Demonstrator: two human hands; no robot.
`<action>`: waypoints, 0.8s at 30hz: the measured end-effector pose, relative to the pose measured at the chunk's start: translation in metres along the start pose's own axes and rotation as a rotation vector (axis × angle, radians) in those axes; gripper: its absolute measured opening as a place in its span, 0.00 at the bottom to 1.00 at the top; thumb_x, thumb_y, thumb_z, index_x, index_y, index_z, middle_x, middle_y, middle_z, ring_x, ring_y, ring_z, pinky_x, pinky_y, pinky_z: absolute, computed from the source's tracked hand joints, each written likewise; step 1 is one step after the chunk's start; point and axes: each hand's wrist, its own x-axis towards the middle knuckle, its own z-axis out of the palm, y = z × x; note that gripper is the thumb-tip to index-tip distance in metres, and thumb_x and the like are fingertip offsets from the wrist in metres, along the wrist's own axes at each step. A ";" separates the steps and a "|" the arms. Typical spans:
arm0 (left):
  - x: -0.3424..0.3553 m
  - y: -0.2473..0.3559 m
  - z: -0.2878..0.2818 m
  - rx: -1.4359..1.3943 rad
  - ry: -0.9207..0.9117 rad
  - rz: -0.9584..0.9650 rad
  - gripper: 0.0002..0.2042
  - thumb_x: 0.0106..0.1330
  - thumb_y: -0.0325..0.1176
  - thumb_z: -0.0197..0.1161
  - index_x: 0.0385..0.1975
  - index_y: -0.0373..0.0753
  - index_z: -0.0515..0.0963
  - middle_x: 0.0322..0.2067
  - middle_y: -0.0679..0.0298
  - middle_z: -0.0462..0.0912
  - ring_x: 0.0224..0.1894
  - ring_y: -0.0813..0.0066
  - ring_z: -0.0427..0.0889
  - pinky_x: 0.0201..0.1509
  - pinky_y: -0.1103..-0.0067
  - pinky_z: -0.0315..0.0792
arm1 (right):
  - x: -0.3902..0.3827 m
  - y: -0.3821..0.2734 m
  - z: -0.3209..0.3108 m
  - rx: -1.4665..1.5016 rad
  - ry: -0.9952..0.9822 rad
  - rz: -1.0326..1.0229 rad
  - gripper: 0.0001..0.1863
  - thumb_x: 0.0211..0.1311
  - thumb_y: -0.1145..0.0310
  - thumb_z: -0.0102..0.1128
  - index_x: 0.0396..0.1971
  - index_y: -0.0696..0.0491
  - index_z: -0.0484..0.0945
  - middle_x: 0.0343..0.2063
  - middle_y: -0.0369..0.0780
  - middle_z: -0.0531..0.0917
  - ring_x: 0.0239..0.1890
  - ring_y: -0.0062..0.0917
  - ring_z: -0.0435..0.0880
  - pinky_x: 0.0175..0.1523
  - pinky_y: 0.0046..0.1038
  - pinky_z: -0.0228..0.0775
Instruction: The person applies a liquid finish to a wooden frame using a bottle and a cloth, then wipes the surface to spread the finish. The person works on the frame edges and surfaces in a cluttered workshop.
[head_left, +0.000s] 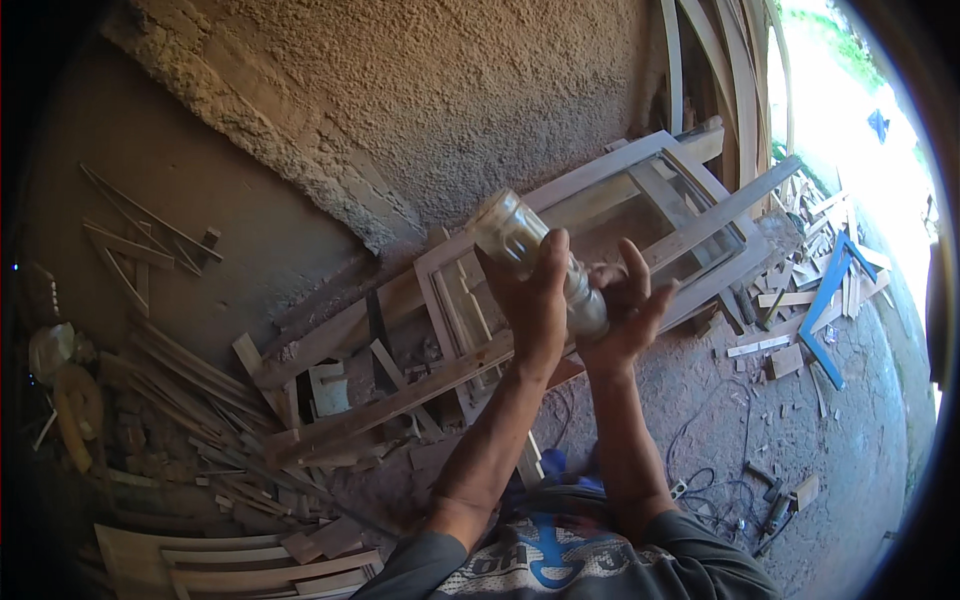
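Note:
A clear plastic bottle (510, 222) with whitish, cloudy sides is held up in front of me, tilted, its wide end up and to the left. My left hand (537, 300) is closed around the bottle's body, thumb along the near side. At the lower right end, my right hand (625, 320) cups the bottle against its palm. Some of its fingers curl behind the bottle, while the thumb and a finger stick out. What the bottle contains is hard to make out. Below and beyond both hands lies a wooden frame with glass panes (620, 160).
A long wooden board (400, 400) and another plank (725, 212) lie across the frame. Wood offcuts (785, 360) and a blue angled piece (822, 310) litter the right. Cables (700, 480) trail on the floor. Curved wood strips (190, 370) pile up left, below a rough wall (480, 90).

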 end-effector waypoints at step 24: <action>0.009 -0.048 -0.068 -0.247 0.194 -0.299 0.23 0.67 0.54 0.61 0.40 0.38 0.70 0.35 0.62 0.73 0.40 0.70 0.77 0.45 0.71 0.78 | 0.002 0.024 0.006 -0.663 0.012 0.271 0.47 0.73 0.31 0.23 0.61 0.61 0.73 0.29 0.39 0.82 0.37 0.25 0.80 0.50 0.28 0.70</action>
